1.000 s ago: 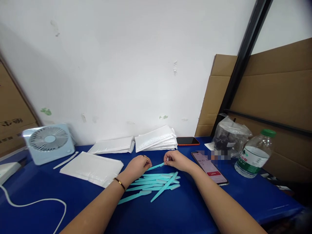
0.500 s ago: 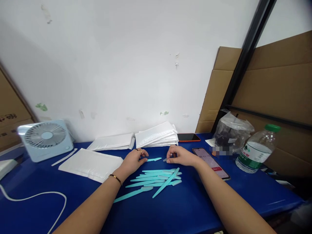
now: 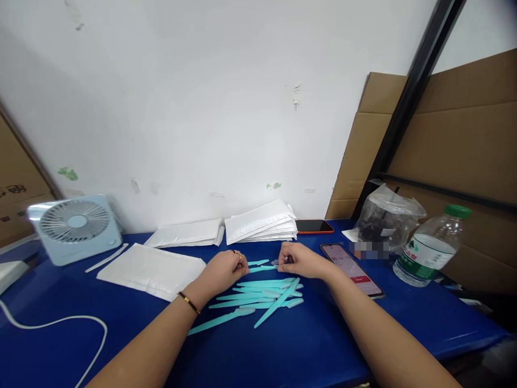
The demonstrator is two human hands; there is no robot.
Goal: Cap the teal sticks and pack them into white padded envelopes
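Note:
Several slim teal plastic sticks (image 3: 258, 299) lie in a loose pile on the blue table (image 3: 283, 350). My left hand (image 3: 224, 269), with rings and a thin bracelet, is curled over the left end of a teal stick (image 3: 262, 268) at the pile's far edge. At the other end of that stick, my right hand (image 3: 301, 260) has its fingers pinched on the greyish tip. A second short teal piece (image 3: 258, 262) lies just behind, between the hands.
A white padded envelope (image 3: 151, 270) lies left of the pile, with stacks of envelopes (image 3: 260, 226) behind. A small blue fan (image 3: 75, 229) and a white cable (image 3: 52, 323) are at left. Two phones (image 3: 351, 269), a bagged dark item (image 3: 388, 221) and a water bottle (image 3: 430, 248) sit right.
The stick I held raised between both hands came down to the table. Both hands now rest low at the pile's far edge, closed on a stick's ends.

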